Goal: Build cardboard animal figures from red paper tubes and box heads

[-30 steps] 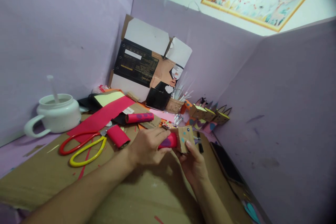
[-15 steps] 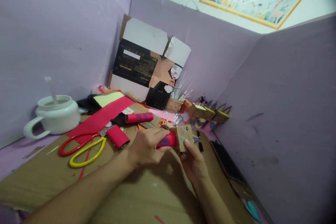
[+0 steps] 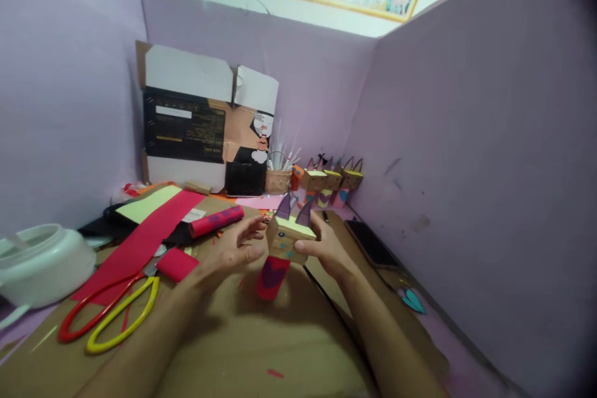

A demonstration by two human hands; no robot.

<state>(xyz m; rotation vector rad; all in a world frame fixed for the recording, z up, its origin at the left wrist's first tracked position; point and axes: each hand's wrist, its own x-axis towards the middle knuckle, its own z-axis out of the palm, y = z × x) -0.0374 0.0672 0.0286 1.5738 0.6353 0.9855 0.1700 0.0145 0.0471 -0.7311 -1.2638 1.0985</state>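
Observation:
A cardboard figure (image 3: 290,242) with a box head, purple pointed ears and a red tube body with a purple heart is held tilted over the cardboard sheet (image 3: 242,348). My right hand (image 3: 329,249) grips its head from the right, thumb on the front face. On the other side, my left hand (image 3: 240,245) has its fingers apart, close to the head with a small gap. Left of that hand lie a red tube with purple marks (image 3: 217,221) and a short red roll (image 3: 177,264).
Scissors (image 3: 124,314) with red and yellow handles lie at left, beside a white mug (image 3: 41,264). Several similar figures (image 3: 336,180) stand at the back, near a basket of markers (image 3: 278,180). A dark phone (image 3: 370,242) lies at right.
My left hand has let go of the red tube body. The figure has turned upright, ears now showing, in my right hand. The camera view has swung to the right.

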